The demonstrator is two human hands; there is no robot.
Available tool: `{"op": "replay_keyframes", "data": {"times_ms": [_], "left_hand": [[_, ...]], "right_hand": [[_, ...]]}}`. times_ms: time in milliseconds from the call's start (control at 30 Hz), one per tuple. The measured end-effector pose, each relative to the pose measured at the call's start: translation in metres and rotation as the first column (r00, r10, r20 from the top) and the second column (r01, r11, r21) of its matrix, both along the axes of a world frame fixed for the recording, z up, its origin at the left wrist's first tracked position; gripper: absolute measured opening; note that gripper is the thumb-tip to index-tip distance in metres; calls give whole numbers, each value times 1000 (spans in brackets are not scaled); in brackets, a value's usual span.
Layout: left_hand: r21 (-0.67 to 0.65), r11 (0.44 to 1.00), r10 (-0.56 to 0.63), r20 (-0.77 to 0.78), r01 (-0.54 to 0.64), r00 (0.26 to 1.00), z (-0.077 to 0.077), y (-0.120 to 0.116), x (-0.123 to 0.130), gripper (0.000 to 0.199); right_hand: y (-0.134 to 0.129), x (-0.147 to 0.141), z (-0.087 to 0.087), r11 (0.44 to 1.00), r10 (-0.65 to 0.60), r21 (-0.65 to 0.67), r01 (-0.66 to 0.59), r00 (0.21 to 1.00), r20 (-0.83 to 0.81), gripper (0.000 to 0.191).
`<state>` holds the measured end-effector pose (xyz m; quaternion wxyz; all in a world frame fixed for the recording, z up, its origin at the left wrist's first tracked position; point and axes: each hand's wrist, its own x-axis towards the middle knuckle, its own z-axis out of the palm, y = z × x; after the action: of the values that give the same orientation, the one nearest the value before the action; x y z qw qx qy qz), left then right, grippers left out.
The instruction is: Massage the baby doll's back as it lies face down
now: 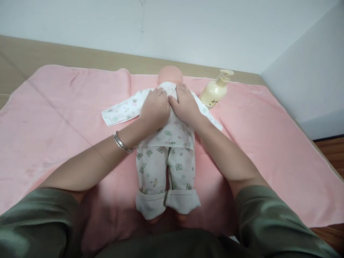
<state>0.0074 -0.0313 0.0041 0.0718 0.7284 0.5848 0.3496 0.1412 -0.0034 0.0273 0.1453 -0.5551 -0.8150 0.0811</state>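
Note:
A baby doll (170, 74) lies on a pink blanket, its head at the far end and its feet towards me. It wears a white printed shirt (176, 133) and matching trousers (153, 166) with turned-up cuffs. My left hand (156, 109), below a silver bangle, is closed with curled fingers on the shirt near the collar; its fingertips are partly hidden. Beside it, my right hand (187, 105) rests on the other side of the shirt's upper part, fingers stretched towards the collar and thumb apart. Both sleeves lie spread outwards.
A pale yellow pump bottle (215, 91) leans on the blanket just right of the doll's shoulder. The pink blanket (274, 154) covers most of the tan surface (88, 57). A white wall (174, 32) rises behind, with another at the right.

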Motion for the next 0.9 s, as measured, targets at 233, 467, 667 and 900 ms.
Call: {"op": "replay_keyframes", "data": {"times_ms": [233, 467, 667, 900], "left_hand": [[-71, 997, 22, 92, -15, 996, 0, 12, -9, 28], [-98, 992, 96, 140, -82, 986, -6, 21, -19, 25], [-20, 1000, 6, 36, -6, 999, -2, 3, 0, 33], [-63, 998, 37, 160, -27, 986, -12, 20, -11, 29]], "right_hand": [[-25, -7, 2, 992, -20, 127, 10, 997, 80, 65], [-29, -12, 2, 996, 17, 88, -22, 998, 55, 63], [4, 0, 4, 999, -48, 2, 48, 997, -63, 61], [-23, -9, 2, 993, -23, 115, 11, 994, 103, 59]]}}
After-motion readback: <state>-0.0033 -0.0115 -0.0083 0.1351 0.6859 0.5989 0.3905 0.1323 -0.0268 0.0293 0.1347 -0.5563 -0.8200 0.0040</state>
